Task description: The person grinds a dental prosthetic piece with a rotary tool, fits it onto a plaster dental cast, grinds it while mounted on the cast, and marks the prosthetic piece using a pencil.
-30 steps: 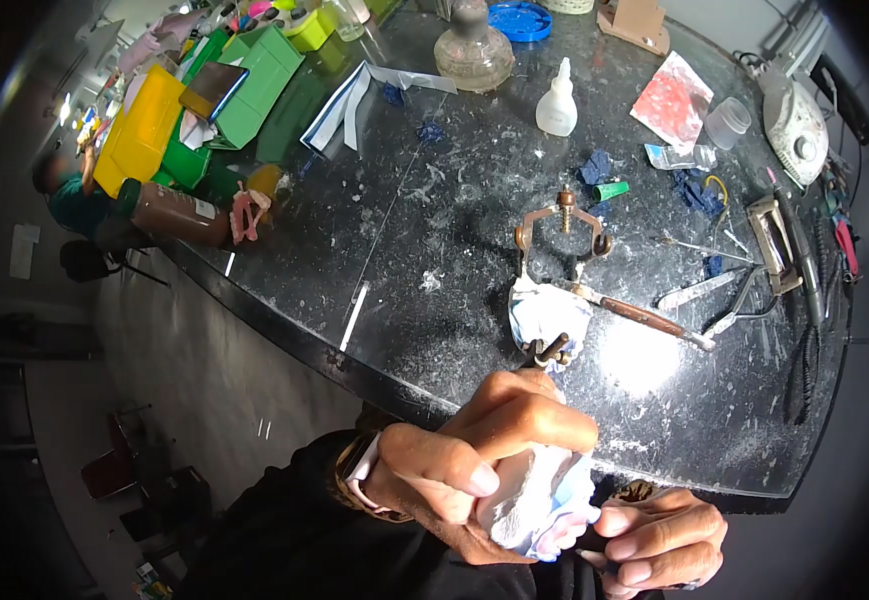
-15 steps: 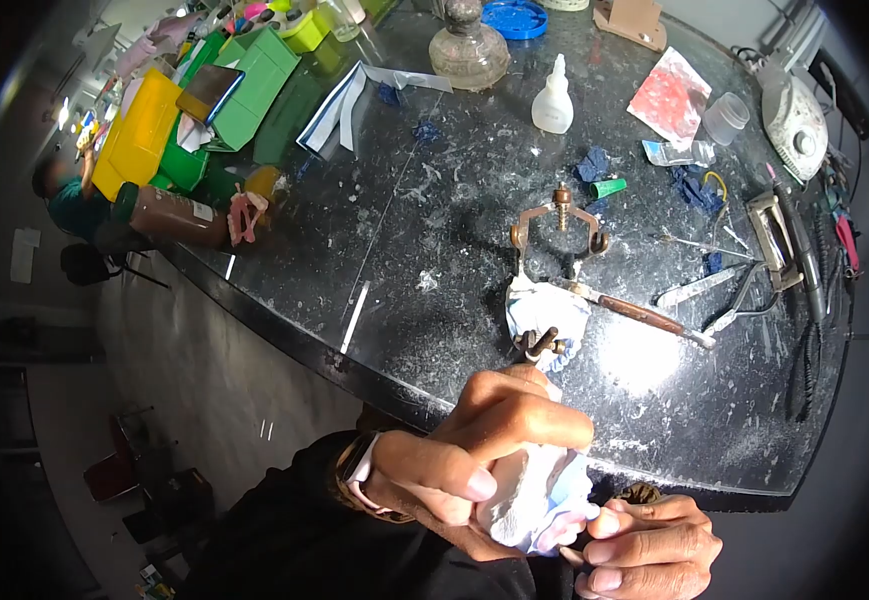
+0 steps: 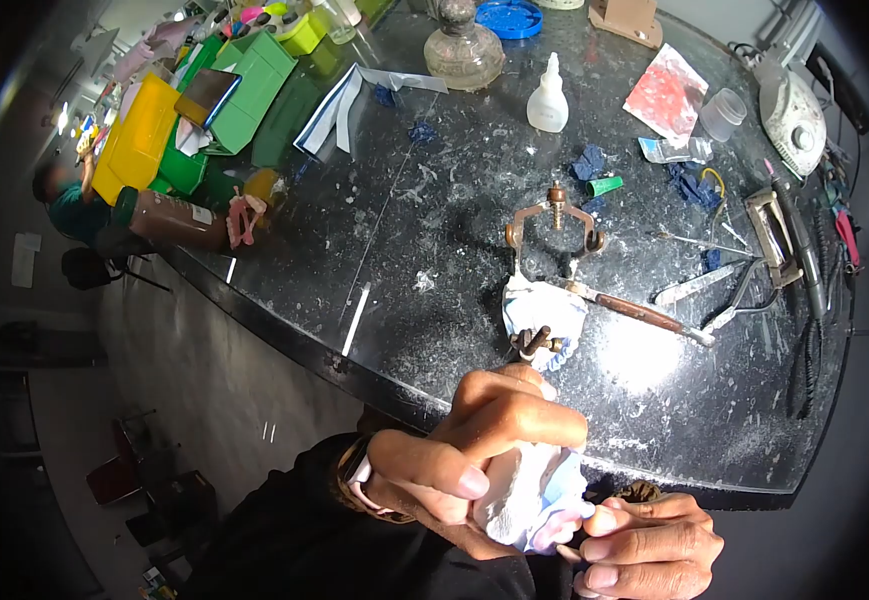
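My left hand (image 3: 474, 450) is wrapped round a white plaster cast (image 3: 516, 500) with a pale blue and pink part (image 3: 559, 515) along its right side. My right hand (image 3: 654, 548) is closed beside the pink part, its fingers pinched round a thin pointed thing mostly hidden by them. Just beyond my left hand, a metal articulator frame (image 3: 557, 215) rests on the dark table, joined to another white cast (image 3: 544, 310). A knife with a brown handle (image 3: 639, 312) lies against that cast.
Metal tools (image 3: 744, 290), a handpiece (image 3: 802, 250) and a white device (image 3: 792, 130) lie at the right. Farther back are a white dropper bottle (image 3: 548, 100) and a glass burner (image 3: 464, 55). Green and yellow bins (image 3: 139, 135) stand at the left, near a seated person (image 3: 79, 200).
My right hand has come in slightly toward the cast, and the pointed thing in it shows less. My left hand still holds the cast, with a small shift left.
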`<state>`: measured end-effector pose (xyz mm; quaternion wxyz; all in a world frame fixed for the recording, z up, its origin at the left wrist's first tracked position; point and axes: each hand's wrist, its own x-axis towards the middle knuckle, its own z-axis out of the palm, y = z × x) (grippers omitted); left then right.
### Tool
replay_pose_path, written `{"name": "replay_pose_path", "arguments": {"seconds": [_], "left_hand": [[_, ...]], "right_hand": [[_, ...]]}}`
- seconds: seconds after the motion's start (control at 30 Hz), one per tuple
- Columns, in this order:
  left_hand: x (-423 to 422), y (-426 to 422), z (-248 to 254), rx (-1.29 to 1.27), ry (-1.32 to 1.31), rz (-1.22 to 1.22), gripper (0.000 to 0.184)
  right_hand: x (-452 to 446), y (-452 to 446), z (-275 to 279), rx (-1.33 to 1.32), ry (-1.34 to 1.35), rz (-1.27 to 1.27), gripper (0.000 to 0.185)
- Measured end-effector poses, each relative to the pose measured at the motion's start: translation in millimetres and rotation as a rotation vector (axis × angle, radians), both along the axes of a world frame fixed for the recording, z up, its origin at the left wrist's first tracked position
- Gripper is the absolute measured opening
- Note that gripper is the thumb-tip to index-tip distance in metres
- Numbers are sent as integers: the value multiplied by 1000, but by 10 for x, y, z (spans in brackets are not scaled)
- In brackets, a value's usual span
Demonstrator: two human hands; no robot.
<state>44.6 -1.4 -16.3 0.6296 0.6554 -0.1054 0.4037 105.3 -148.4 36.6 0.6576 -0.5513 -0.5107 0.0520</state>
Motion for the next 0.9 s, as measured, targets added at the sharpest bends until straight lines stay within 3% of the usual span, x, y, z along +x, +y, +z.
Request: {"name": "replay_pose_path", "arguments": {"seconds": [0.2,0.7,0.77,0.9], "left_hand": [[-31,-58,21,-42,71,20,60],[-34,-15,12,22,72,-15,64],[-37,-12,16,-68,80,-122,65],[-78,-22,72,-466,124,-577,69]], "right_hand": [[36,25,-41,103,134,79,18],[5,10,-20,33,-14,1,19],[11,1,-7,37,75,46,19],[41,-23,-39,81,153,60,18]]}}
